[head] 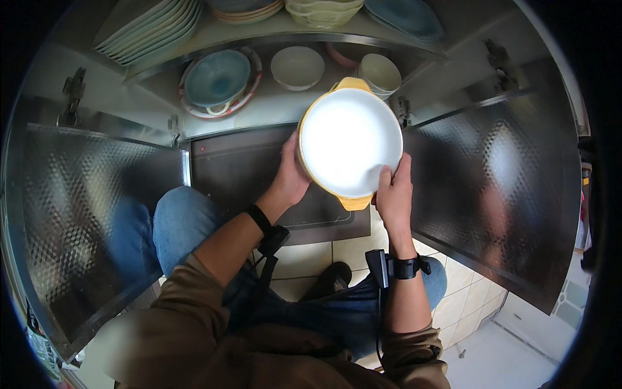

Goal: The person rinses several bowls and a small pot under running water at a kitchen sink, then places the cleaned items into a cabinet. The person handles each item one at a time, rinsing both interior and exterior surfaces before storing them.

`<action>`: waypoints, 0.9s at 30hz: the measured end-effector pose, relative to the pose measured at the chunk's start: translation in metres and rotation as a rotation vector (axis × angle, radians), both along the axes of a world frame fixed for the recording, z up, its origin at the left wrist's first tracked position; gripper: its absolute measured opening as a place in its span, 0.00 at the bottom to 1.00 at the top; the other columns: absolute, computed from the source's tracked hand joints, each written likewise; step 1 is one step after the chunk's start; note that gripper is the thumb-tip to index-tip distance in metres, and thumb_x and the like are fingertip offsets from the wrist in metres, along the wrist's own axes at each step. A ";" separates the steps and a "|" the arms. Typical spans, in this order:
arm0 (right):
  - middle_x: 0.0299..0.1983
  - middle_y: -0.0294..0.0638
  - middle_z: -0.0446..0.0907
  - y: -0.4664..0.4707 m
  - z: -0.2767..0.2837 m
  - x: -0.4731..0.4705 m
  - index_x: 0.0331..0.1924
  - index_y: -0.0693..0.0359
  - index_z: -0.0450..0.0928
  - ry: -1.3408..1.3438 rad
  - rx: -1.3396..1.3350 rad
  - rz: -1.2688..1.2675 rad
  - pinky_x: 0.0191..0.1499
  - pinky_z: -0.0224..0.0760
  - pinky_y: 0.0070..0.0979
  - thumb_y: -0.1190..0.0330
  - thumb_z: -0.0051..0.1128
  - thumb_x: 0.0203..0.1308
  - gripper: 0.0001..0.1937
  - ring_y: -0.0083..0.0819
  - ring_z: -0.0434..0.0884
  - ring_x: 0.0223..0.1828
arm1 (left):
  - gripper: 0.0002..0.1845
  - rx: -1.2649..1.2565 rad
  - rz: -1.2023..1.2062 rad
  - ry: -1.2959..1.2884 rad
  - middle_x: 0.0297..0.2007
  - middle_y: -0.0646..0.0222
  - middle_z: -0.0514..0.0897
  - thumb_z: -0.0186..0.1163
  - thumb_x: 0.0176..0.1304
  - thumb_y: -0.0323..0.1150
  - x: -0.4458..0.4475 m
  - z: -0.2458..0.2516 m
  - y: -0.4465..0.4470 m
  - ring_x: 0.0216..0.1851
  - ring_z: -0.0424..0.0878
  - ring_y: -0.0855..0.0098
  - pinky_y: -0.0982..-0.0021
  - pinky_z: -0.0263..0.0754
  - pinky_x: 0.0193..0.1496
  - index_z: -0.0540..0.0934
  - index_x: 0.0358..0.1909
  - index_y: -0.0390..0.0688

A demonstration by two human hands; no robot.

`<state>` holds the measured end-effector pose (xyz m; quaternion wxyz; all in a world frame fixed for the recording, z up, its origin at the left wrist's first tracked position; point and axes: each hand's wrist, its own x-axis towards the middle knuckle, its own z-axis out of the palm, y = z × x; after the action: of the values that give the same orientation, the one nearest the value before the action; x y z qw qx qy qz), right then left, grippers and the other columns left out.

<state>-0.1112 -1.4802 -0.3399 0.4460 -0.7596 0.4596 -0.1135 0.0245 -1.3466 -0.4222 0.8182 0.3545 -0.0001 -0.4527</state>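
Observation:
Both of my hands hold a round dish (351, 141), white inside with a yellow rim and two yellow lug handles. My left hand (293, 177) grips its left side from below, the fingers partly hidden beneath it. On the lower right side is my right hand (394, 192), with the thumb over the rim. The dish is in front of an open cabinet. On the cabinet's lower level, a blue-green bowl (217, 79) rests on a red-and-white rimmed plate (256, 65). A white bowl (297, 67) stands in the middle, and stacked white bowls (380, 75) are partly behind the dish.
Textured cabinet doors stand open at left (97, 214) and right (491, 194). The upper shelf (272, 43) holds stacked pale plates (155, 34), pale green bowls (323, 12) and blue plates (408, 19). A dark drawer or panel (243, 170) lies below the cabinet, above the tiled floor (306, 257).

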 end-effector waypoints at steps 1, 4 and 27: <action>0.26 0.56 0.83 0.003 0.002 0.001 0.62 0.63 0.63 -0.027 0.026 -0.012 0.29 0.77 0.41 0.72 0.44 0.72 0.17 0.45 0.85 0.22 | 0.33 0.008 0.005 0.005 0.70 0.66 0.71 0.34 0.80 0.57 0.001 0.000 -0.001 0.69 0.71 0.68 0.61 0.69 0.70 0.64 0.73 0.46; 0.24 0.53 0.82 0.009 0.003 0.001 0.63 0.63 0.62 -0.016 0.078 -0.033 0.27 0.76 0.38 0.72 0.43 0.71 0.18 0.42 0.84 0.21 | 0.34 0.026 0.033 0.012 0.70 0.66 0.71 0.33 0.79 0.59 0.002 -0.003 -0.002 0.69 0.71 0.68 0.60 0.69 0.70 0.65 0.72 0.46; 0.57 0.52 0.73 0.010 -0.025 -0.016 0.69 0.66 0.58 -0.503 1.054 -0.419 0.51 0.85 0.35 0.86 0.52 0.53 0.35 0.44 0.82 0.53 | 0.45 0.122 -0.411 0.003 0.69 0.67 0.74 0.32 0.72 0.72 0.049 0.001 0.000 0.68 0.73 0.69 0.63 0.69 0.68 0.65 0.75 0.48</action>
<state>-0.1273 -1.4700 -0.3645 0.8241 -0.2808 0.4738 -0.1320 0.0732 -1.3471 -0.4217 0.6856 0.3952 -0.0439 -0.6098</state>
